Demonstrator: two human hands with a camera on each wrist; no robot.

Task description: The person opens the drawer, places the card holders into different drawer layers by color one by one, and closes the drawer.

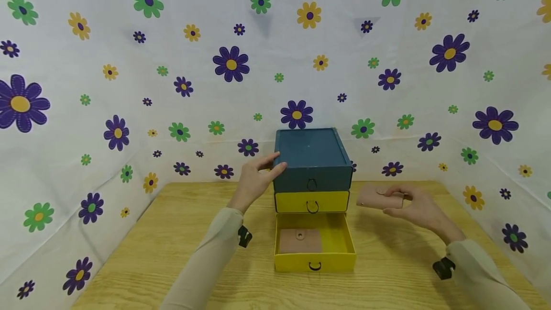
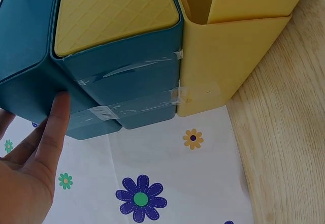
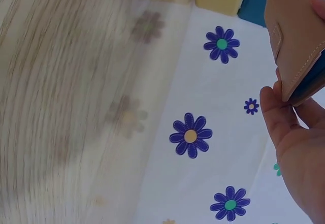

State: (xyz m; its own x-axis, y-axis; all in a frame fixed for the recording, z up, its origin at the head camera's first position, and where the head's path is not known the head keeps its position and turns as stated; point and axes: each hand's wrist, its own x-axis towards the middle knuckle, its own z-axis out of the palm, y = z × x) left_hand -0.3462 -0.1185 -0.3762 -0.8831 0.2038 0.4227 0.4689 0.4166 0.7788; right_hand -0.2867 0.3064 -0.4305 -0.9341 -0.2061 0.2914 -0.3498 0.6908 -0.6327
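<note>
My right hand (image 1: 417, 207) pinches a pinkish-beige wallet (image 1: 371, 197) in the air, right of a stack of drawers. Tan with stitched edges, the same wallet (image 3: 294, 33) shows a blue inside in the right wrist view. My left hand (image 1: 254, 180) rests with extended fingers against the left side of the teal top drawer unit (image 1: 313, 149); in the left wrist view a fingertip (image 2: 61, 102) touches its wall. Below, the yellow bottom drawer (image 1: 337, 233) is pulled out. Inside it, on the left, lies a second pinkish wallet (image 1: 300, 243) with a snap tab.
The middle yellow drawer (image 1: 292, 202) is closed, with a dark loop handle. Clear tape (image 2: 137, 99) runs across the units' side. The stack stands on a wood-grain table (image 1: 189, 233), with a flower-print white cloth (image 1: 172, 56) behind and at both sides.
</note>
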